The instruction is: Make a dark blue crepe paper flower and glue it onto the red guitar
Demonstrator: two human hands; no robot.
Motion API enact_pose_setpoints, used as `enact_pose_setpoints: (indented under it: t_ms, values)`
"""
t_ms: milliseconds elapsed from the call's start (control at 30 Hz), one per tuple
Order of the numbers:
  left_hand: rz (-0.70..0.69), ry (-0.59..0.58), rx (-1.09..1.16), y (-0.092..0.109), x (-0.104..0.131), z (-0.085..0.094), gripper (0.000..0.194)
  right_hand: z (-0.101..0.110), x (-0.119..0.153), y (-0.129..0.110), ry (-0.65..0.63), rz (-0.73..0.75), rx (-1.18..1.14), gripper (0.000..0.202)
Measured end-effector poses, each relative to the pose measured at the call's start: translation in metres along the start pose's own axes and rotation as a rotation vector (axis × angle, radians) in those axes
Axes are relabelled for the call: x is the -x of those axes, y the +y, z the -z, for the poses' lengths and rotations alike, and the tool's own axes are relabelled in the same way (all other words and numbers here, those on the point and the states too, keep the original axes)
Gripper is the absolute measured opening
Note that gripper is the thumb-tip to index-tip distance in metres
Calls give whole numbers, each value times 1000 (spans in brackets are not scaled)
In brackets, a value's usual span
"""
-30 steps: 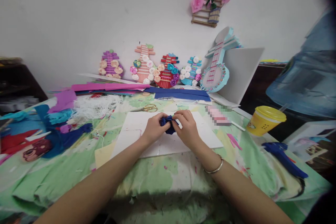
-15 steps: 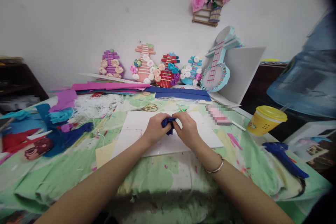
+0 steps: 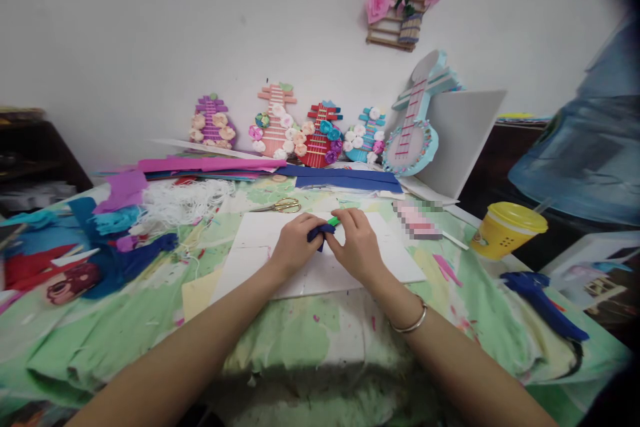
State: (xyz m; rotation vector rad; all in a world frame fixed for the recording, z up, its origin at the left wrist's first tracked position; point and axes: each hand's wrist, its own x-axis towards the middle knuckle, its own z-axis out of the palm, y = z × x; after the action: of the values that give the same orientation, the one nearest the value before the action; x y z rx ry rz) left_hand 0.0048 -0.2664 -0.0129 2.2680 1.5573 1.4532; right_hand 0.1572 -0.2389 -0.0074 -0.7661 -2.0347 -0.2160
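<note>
Above the white board [image 3: 250, 260], my left hand [image 3: 295, 243] has its fingers closed on a small piece of bunched dark blue crepe paper [image 3: 320, 233]. My right hand [image 3: 356, 240], with a silver bangle at the wrist, pinches the other side of the same paper. The hands almost meet, and part of the paper is hidden by the fingers. A bright green item [image 3: 333, 221] shows by the right fingertips; whether it is held or lies behind them I cannot tell. Gold-handled scissors [image 3: 286, 205] lie just beyond the board.
White string [image 3: 187, 203] and coloured paper scraps [image 3: 120, 193] lie left. Decorated paper instruments [image 3: 317, 140] lean on the wall behind blue paper strips [image 3: 347, 179]. A yellow lidded cup [image 3: 507, 230] and a blue glue gun [image 3: 543, 303] are on the right.
The blue paper has turned slightly, and less of it hangs below my fingers. The green item shows more plainly beside the right fingertips. Both hands stay in nearly the same place.
</note>
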Motion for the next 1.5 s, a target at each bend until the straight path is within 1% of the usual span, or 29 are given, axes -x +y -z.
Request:
enact_pose_setpoints:
  t_ms: [67,167,367,467,600,733,833,1100,1167,1233,1300,1333,1400,1433,1500]
  values:
    - [6,1,-2,0,0,0,26,0,1,0,-36,-6,49,26]
    - [2,0,-10,0,0,0,24,-1,2,2,-77,50,105,21]
    - [-9,10,-16,0,0,1,19,1,3,-1,-55,204,151,24]
    - [-11,16,-3,0,-1,2,19,0,5,-1,-44,212,176,23]
    - [-12,41,-9,1,-1,3,20,-3,9,1,9,173,213,25]
    - [-8,36,-12,3,-1,3,20,-3,9,1,-12,214,218,21]
    - [37,47,-12,3,-2,3,20,-1,7,-1,-15,232,229,20]
    - [216,63,37,8,-4,5,15,3,8,-12,-3,319,303,28]
    - [230,51,38,10,-4,6,16,3,8,-14,-11,327,294,28]
    - [190,29,33,9,-4,6,16,2,7,-15,-16,308,247,23]
    - [130,20,29,8,-3,6,18,1,5,-14,13,231,163,14]
    - [111,21,30,7,-3,6,19,0,3,-13,37,167,109,16]
    - [94,36,39,5,-3,5,19,-3,2,-8,72,20,-18,31]
    - [91,41,45,5,-3,5,18,-5,1,-5,67,-51,-93,37]
    - [83,41,54,4,-3,4,18,-8,1,3,1,-169,-263,41]
